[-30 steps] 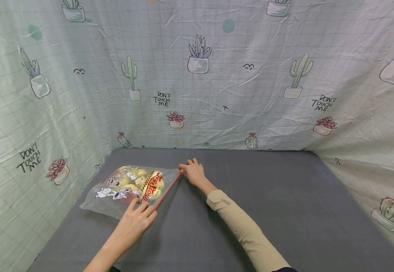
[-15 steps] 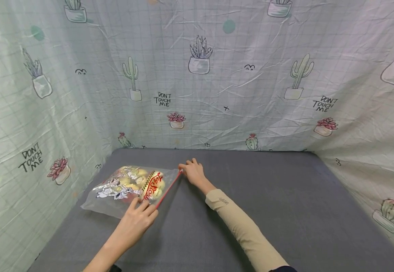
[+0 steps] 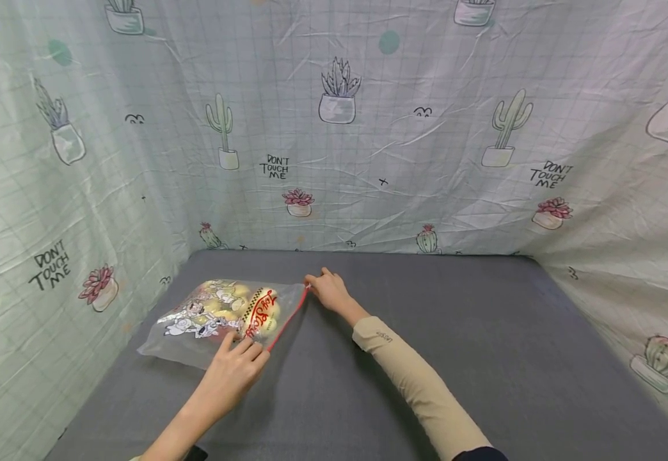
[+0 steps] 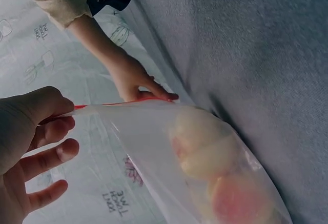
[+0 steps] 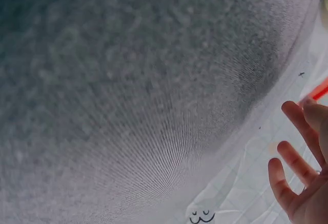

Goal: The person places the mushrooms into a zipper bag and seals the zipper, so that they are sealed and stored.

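A clear zip bag printed with cartoon figures and red lettering lies on the left part of the table. Several round yellow and reddish fruits fill it, blurred by the plastic. A red zip strip edges its right side. At the near end of that strip, my left hand pinches the edge between thumb and index finger, its other fingers spread. My right hand pinches the far corner of the strip between thumb and index finger. In the right wrist view the red end shows at those fingertips.
The dark grey table stretches to the right of the bag. A pale curtain printed with cactus drawings hangs around the back and sides of the table. A beige sleeve covers the right forearm.
The red strip, straight before, now bows slightly between the hands. The left hand has shifted a little up and right along the edge; the right hand stays at the far corner.
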Action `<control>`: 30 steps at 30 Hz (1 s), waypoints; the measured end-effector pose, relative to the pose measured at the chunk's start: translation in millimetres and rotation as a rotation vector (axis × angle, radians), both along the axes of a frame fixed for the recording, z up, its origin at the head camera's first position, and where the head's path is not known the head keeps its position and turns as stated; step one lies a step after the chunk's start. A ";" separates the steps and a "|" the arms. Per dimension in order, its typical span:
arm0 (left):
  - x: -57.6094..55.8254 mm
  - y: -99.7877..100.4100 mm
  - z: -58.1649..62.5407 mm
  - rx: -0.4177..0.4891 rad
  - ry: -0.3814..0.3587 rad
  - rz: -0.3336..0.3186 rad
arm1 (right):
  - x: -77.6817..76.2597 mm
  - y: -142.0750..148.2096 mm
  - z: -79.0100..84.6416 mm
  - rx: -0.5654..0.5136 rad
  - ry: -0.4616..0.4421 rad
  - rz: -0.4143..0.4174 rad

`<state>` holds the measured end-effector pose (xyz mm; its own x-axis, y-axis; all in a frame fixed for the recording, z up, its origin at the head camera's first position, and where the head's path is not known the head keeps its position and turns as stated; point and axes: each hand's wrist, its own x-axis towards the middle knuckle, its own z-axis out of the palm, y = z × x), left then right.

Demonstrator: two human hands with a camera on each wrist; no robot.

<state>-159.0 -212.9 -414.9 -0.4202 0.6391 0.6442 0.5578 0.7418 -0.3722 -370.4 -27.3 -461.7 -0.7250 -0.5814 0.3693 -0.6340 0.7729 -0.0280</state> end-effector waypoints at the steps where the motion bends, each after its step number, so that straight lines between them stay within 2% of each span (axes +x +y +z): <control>1: -0.5 1.3 -0.6 -0.003 -0.012 0.000 | 0.3 1.7 0.4 -0.007 -0.014 0.009; 10: 1.7 13.8 -9.1 -0.086 -0.090 0.035 | 11.9 17.8 2.7 0.005 -0.162 0.043; 18: 5.1 23.4 -16.7 -0.120 -0.202 0.071 | 34.4 40.8 10.6 -0.058 -0.261 0.084; 23: 7.5 26.9 -18.5 -0.127 -0.247 0.051 | 49.8 58.1 11.1 -0.096 -0.227 0.111; 30: 4.0 33.9 -10.6 -0.099 -0.299 0.013 | 67.2 77.5 12.4 -0.102 -0.155 0.132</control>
